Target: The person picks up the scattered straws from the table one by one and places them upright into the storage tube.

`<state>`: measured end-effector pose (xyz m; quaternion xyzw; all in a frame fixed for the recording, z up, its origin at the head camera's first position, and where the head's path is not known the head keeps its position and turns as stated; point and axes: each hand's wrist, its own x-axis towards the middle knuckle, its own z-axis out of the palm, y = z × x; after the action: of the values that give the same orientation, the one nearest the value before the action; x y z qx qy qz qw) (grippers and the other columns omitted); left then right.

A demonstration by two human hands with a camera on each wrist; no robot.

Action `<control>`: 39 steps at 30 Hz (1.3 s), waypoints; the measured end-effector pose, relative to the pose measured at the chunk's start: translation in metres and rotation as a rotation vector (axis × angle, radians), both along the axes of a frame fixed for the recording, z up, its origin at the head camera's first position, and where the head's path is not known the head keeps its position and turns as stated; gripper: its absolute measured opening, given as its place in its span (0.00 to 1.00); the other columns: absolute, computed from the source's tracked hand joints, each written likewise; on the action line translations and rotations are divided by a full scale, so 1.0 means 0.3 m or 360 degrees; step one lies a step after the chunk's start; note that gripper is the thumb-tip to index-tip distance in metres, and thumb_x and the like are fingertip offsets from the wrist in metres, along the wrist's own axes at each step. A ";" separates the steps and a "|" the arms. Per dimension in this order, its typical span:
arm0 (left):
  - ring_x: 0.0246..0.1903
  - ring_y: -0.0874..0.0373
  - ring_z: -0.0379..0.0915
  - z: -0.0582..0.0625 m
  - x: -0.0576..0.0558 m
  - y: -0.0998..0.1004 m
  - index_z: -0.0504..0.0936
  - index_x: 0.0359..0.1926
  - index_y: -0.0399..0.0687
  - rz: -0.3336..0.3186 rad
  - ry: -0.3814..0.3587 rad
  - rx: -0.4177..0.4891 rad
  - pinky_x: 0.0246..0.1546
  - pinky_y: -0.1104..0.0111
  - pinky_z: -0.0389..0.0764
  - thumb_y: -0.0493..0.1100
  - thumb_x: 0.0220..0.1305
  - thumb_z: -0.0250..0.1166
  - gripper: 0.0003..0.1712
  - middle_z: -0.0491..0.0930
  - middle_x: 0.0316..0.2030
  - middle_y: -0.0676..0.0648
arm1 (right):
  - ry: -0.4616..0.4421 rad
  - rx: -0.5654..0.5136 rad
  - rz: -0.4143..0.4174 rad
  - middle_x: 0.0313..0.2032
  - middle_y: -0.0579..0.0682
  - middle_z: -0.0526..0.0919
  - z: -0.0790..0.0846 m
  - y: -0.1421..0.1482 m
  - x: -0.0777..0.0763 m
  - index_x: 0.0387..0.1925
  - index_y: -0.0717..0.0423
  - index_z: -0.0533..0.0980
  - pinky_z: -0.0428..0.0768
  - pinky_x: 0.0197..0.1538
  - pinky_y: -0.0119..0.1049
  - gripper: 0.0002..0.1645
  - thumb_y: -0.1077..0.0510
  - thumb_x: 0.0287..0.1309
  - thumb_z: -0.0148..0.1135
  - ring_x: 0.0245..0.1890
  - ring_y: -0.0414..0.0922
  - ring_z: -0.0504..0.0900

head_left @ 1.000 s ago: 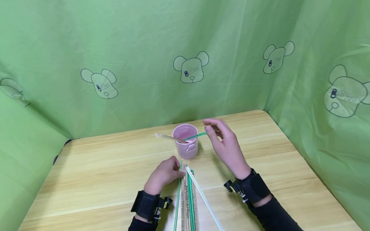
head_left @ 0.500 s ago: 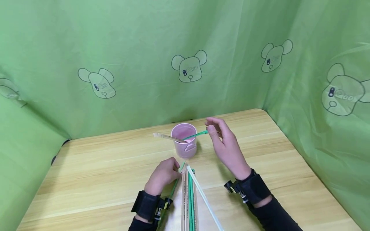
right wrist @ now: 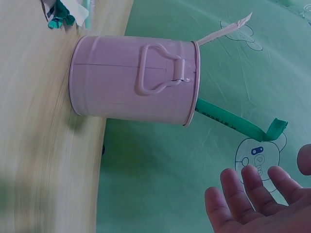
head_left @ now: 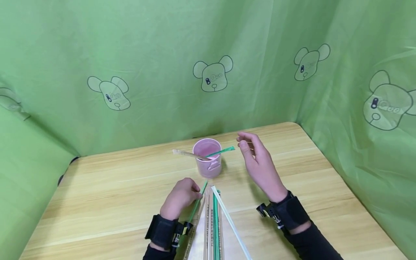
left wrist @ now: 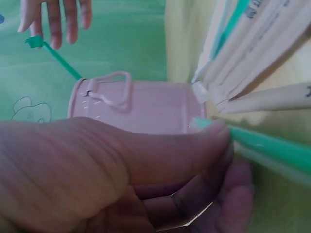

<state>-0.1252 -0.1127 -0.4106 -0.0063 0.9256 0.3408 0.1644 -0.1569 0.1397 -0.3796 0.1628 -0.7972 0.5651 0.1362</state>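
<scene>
On the table stands a small pink pail (head_left: 209,169). A brown paper-wrapped straw (head_left: 186,153) leans out of it to the left, and a green wrapped straw (head_left: 225,150) leans out to the right. My right hand (head_left: 260,166) is just right of the green one, fingers spread and apart from it; the right wrist view shows nothing in the fingers. Close before the pail, my left hand (head_left: 180,198) pinches another green straw (left wrist: 272,145) between thumb and fingers. A loose brown straw (head_left: 197,219) lies slanted beside that hand.
Several brown and green wrapped straws (head_left: 208,225) lie side by side toward the front, with a white straw (head_left: 231,225) slanting to their right. A green curtain (head_left: 156,47) printed with bear heads surrounds the wooden table (head_left: 113,187).
My right hand has let go of the green straw in the pail and drawn back to the right. The left hand's green straw has tilted, and one brown straw has slid left from the row.
</scene>
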 end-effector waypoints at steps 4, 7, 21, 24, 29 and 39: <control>0.31 0.54 0.72 0.019 0.006 -0.022 0.88 0.37 0.34 -0.0074 0.0080 0.0007 0.33 0.64 0.76 0.29 0.70 0.65 0.06 0.82 0.35 0.45 | -0.0022 0.0004 0.0010 0.63 0.56 0.78 -0.003 0.002 -0.003 0.73 0.57 0.69 0.76 0.66 0.56 0.28 0.44 0.85 0.47 0.62 0.53 0.79; 0.27 0.55 0.68 0.032 0.009 -0.038 0.85 0.32 0.36 -0.0074 0.0107 0.0053 0.30 0.65 0.69 0.29 0.73 0.62 0.10 0.76 0.30 0.47 | -0.0072 0.0038 0.0004 0.65 0.56 0.77 -0.008 0.002 -0.003 0.73 0.56 0.69 0.76 0.66 0.57 0.29 0.43 0.85 0.47 0.63 0.54 0.77; 0.35 0.51 0.73 0.085 0.016 -0.079 0.77 0.44 0.39 0.0094 0.0253 0.0183 0.37 0.59 0.76 0.38 0.71 0.62 0.06 0.78 0.36 0.45 | -0.0293 0.0299 0.0054 0.70 0.54 0.71 -0.083 0.003 0.033 0.74 0.52 0.70 0.74 0.66 0.62 0.31 0.39 0.83 0.49 0.68 0.56 0.72; 0.35 0.52 0.76 0.102 0.018 -0.085 0.79 0.47 0.39 0.0116 0.0332 0.0207 0.40 0.57 0.79 0.38 0.72 0.64 0.07 0.80 0.38 0.46 | -0.0349 0.0416 0.0090 0.73 0.56 0.68 -0.096 0.001 0.048 0.76 0.52 0.68 0.73 0.68 0.63 0.32 0.41 0.83 0.50 0.71 0.59 0.70; 0.36 0.53 0.79 0.129 0.021 -0.094 0.80 0.47 0.40 0.0170 0.0453 0.0270 0.39 0.58 0.80 0.41 0.75 0.66 0.08 0.82 0.39 0.46 | -0.0395 0.0577 0.0152 0.75 0.61 0.66 -0.116 -0.006 0.063 0.77 0.54 0.67 0.71 0.69 0.65 0.33 0.41 0.83 0.49 0.72 0.61 0.69; 0.40 0.49 0.84 0.172 0.025 -0.100 0.80 0.50 0.37 0.0256 0.0790 0.0487 0.38 0.61 0.87 0.36 0.76 0.66 0.08 0.84 0.42 0.42 | -0.0417 0.0627 0.0233 0.73 0.59 0.70 -0.137 -0.037 0.084 0.76 0.55 0.68 0.72 0.69 0.62 0.32 0.42 0.82 0.53 0.70 0.60 0.73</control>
<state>-0.1178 -0.1425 -0.3588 0.0289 0.8719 0.4794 -0.0953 -0.1319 0.1286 -0.4208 0.1687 -0.8889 0.4235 -0.0440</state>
